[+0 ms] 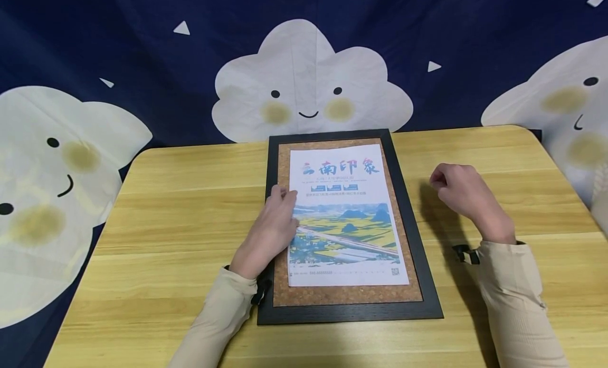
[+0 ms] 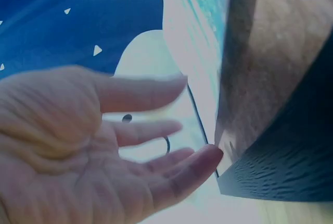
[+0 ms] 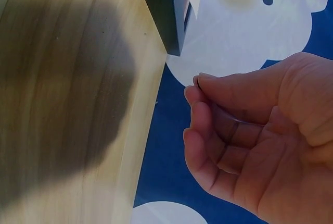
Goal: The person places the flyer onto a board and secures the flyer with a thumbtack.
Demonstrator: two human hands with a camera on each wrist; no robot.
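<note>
I kept the left hand point(image 1: 273, 225) flat, fingers straight, fingertips point(image 2: 205, 157) pressing the left edge of the poster point(image 1: 344, 215). The poster was white, with coloured characters above a landscape photo. It lay on the cork board point(image 1: 280, 283) within a black frame point(image 1: 413, 220), centred on the wooden table point(image 1: 166, 209). The right hand point(image 1: 463, 194) hovered beside the frame, fingers curled, holding nothing.

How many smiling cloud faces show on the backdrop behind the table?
3: one cloud face centred above the frame, one at the left edge, one cut off at the right. More may lie outside the view.
</note>
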